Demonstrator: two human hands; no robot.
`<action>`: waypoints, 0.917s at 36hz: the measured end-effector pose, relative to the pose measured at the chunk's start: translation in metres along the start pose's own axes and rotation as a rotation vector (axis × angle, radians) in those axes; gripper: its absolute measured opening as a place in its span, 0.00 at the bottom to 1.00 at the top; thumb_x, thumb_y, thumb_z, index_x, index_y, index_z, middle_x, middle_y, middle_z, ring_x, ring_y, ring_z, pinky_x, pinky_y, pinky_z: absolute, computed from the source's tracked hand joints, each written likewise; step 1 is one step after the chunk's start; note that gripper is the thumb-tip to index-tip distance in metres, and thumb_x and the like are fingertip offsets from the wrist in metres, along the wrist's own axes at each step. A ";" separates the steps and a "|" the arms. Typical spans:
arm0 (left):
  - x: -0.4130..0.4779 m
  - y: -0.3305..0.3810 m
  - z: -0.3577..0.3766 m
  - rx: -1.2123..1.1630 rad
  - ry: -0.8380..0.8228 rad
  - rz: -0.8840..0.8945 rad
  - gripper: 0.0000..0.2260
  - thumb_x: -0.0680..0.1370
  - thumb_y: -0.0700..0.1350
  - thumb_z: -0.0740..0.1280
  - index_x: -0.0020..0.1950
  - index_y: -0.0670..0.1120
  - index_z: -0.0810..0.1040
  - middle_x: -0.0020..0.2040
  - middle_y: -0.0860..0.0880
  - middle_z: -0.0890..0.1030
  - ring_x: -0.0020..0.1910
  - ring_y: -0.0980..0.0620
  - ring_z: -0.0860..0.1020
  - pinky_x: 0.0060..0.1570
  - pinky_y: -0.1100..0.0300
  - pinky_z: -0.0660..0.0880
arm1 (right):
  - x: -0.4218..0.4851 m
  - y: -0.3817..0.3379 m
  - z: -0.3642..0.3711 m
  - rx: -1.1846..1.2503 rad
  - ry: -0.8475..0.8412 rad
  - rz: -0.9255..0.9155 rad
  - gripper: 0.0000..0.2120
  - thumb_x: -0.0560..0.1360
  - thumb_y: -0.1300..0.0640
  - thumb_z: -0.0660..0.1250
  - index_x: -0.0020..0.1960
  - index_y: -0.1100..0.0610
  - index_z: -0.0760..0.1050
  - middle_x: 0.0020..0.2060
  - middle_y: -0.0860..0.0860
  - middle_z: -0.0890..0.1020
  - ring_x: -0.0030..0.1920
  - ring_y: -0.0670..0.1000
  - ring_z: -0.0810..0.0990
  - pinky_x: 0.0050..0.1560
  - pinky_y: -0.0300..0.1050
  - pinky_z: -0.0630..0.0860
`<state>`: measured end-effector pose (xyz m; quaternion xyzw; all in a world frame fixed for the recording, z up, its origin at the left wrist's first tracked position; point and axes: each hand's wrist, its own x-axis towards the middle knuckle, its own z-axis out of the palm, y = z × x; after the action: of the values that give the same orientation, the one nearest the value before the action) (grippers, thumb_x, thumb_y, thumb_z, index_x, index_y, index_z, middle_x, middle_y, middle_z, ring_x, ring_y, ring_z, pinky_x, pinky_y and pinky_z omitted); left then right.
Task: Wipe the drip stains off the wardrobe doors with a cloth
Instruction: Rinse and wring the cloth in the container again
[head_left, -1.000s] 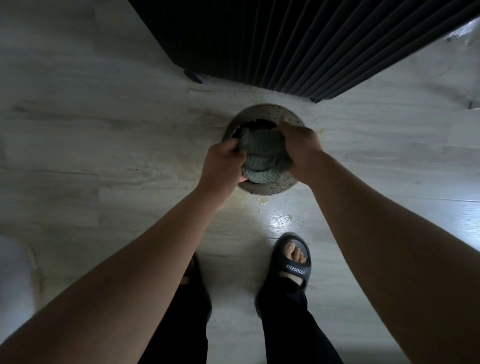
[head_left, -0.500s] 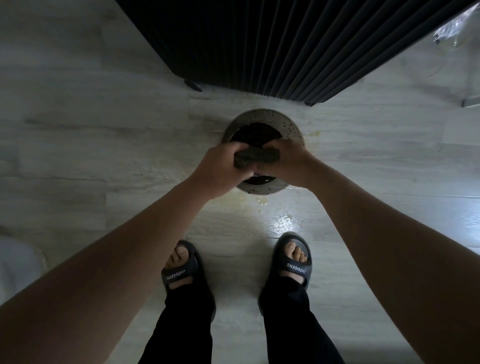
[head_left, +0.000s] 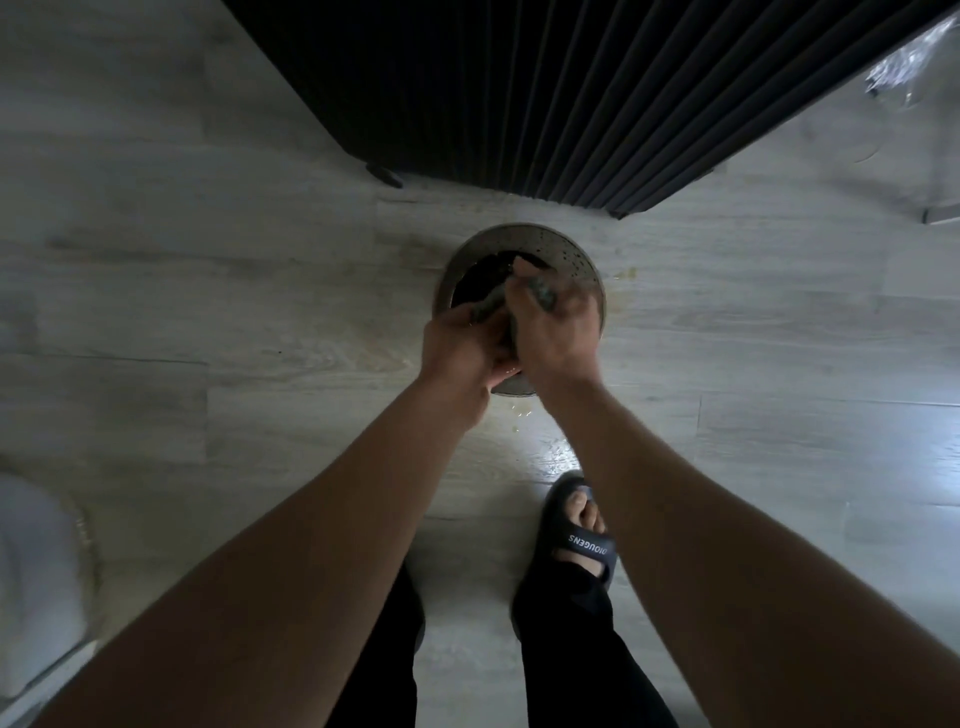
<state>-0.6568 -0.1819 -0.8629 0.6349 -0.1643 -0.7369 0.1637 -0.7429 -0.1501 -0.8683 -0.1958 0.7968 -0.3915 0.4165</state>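
- Floor of pale wood-grain planks lies under both hands and spreads out on every side of them.
- Wardrobe, dark with a ribbed front, stands beyond the hands; its lower edge meets the floor just past the bowl.
- Black trouser legs rise from the bottom edge, below and behind the forearms.
- A white object, blurred and cut off by the edge, sits far out to the left of the left arm; I cannot tell what it is.
- A round bowl stands on the floor directly beneath the hands, its inner wall speckled with drops and its middle dark.
- The left hand and right hand are pressed together over the near half of the bowl, fingers of both curled tight.
- A dark slipper with pale lettering on its strap sits on the floor below the right forearm, toes showing.
- The cloth is bunched between the two hands, gripped by both; only grey-green ends show, one poking out past the right knuckles and one above the left fingers.
- A wet gleam shines on the floor between the bowl and the slipper, under the right wrist.
- Crumpled clear plastic lies far off to the upper right of the hands.
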 end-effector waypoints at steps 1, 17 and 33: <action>-0.003 -0.001 0.002 -0.042 0.017 -0.013 0.06 0.82 0.32 0.63 0.52 0.35 0.81 0.40 0.40 0.84 0.35 0.46 0.83 0.31 0.59 0.79 | -0.005 0.001 0.003 -0.042 -0.028 -0.048 0.10 0.79 0.57 0.67 0.59 0.54 0.80 0.46 0.46 0.84 0.43 0.36 0.79 0.49 0.37 0.78; 0.022 -0.018 -0.023 -0.085 -0.175 0.039 0.18 0.79 0.27 0.63 0.36 0.41 0.86 0.43 0.37 0.82 0.43 0.40 0.81 0.50 0.47 0.81 | 0.037 0.009 0.035 -0.030 0.103 0.355 0.11 0.80 0.56 0.63 0.43 0.59 0.80 0.39 0.54 0.83 0.38 0.52 0.80 0.31 0.42 0.71; 0.027 -0.031 -0.040 1.543 -0.201 0.722 0.24 0.81 0.45 0.52 0.77 0.49 0.70 0.81 0.51 0.64 0.84 0.44 0.48 0.80 0.37 0.51 | 0.022 0.002 0.016 0.414 -0.190 0.660 0.11 0.79 0.56 0.71 0.61 0.51 0.82 0.48 0.51 0.86 0.52 0.53 0.85 0.53 0.49 0.82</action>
<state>-0.6221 -0.1676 -0.9062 0.4090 -0.8255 -0.3745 -0.1048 -0.7423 -0.1698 -0.8867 0.1232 0.6790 -0.3692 0.6225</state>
